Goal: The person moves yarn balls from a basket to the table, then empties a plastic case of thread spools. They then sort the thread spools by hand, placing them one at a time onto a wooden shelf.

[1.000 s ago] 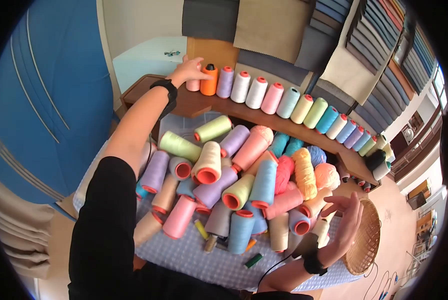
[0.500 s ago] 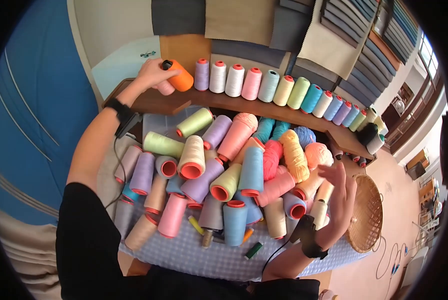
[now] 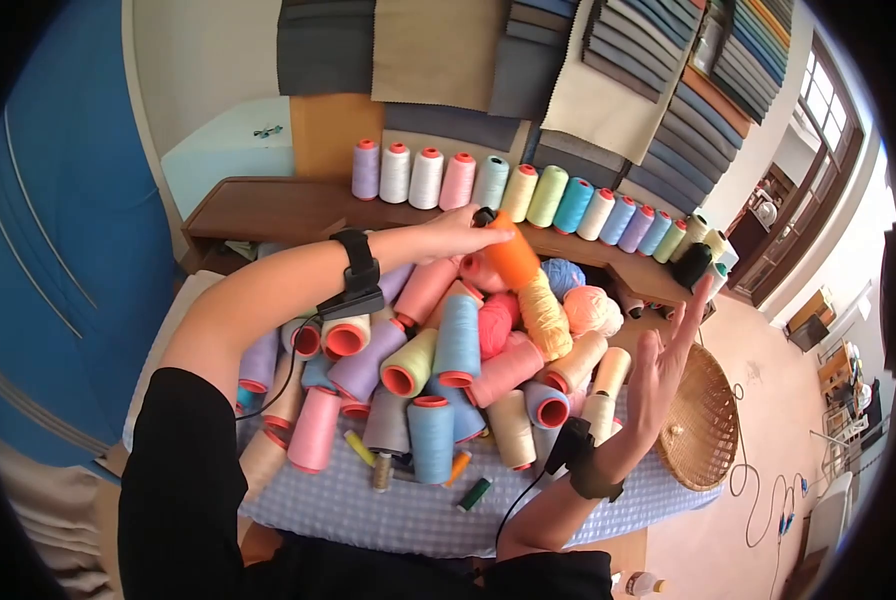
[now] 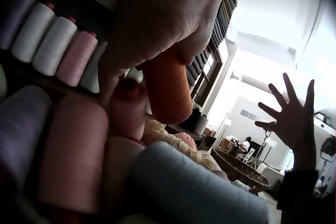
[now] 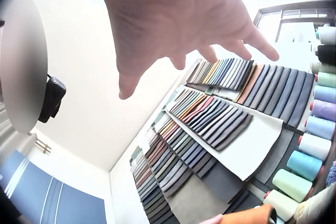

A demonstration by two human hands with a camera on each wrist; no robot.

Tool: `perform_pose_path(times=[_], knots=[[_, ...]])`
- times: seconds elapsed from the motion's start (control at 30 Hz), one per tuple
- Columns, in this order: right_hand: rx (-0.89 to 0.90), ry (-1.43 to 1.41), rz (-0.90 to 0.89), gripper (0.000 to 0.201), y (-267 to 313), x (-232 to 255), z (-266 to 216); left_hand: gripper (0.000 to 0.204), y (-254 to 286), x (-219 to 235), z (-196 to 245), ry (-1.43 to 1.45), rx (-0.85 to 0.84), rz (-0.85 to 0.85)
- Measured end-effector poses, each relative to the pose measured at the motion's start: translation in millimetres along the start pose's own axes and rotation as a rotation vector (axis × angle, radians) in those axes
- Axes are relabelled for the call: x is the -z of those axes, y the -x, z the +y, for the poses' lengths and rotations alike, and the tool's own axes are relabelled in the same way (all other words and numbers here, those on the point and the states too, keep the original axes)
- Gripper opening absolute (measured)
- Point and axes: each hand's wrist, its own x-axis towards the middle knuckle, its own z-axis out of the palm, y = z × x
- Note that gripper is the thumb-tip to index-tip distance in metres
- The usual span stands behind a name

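My left hand [image 3: 456, 234] grips an orange thread cone [image 3: 514, 256] over the far side of a heap of thread cones. Beside it, under the same fingers, hangs a pink thread cone [image 4: 127, 111] with a red top. Both are tilted; yellow yarn [image 3: 545, 318] and red yarn [image 3: 497, 322] lie just below them. On the right, my right hand [image 3: 658, 375] is raised with fingers spread, holding nothing, near a wicker basket [image 3: 696, 425]. The left wrist view also shows this right hand [image 4: 294, 121] splayed.
A row of thread cones [image 3: 426, 180] lines the curved wooden shelf [image 3: 258, 205] behind the heap. Fabric swatches [image 3: 438, 55] hang on the wall. Small spools, one dark green [image 3: 475, 493], lie on the checked cloth [image 3: 398, 520]. Cords run from both wrist cameras.
My left hand has lifted the orange and pink cones from the shelf's left end and carried them right, over the heap. My right hand has risen slightly, its fingers straighter.
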Motion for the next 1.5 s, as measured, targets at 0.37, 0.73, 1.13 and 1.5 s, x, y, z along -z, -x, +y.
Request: perform_pose_path(times=[0.37, 0.73, 1.13, 1.5], knots=[[0.109, 0.13, -0.046, 0.087, -3, 2, 9, 0.061, 48, -20, 19, -0.997, -0.778, -0.204], [-0.043, 0.215, -0.168, 0.071, 4, 0, 12, 0.056, -49, 111, -19, -0.941, -0.419, 0.762], [-0.037, 0.219, -0.145, 0.063, 5, -4, 18, 0.06, -88, 176, -82, -0.69, 0.106, 0.495], [-0.096, 0.188, -0.198, 0.058, 6, -9, 12, 0.052, 69, 92, 40, -0.317, 0.179, 0.128]])
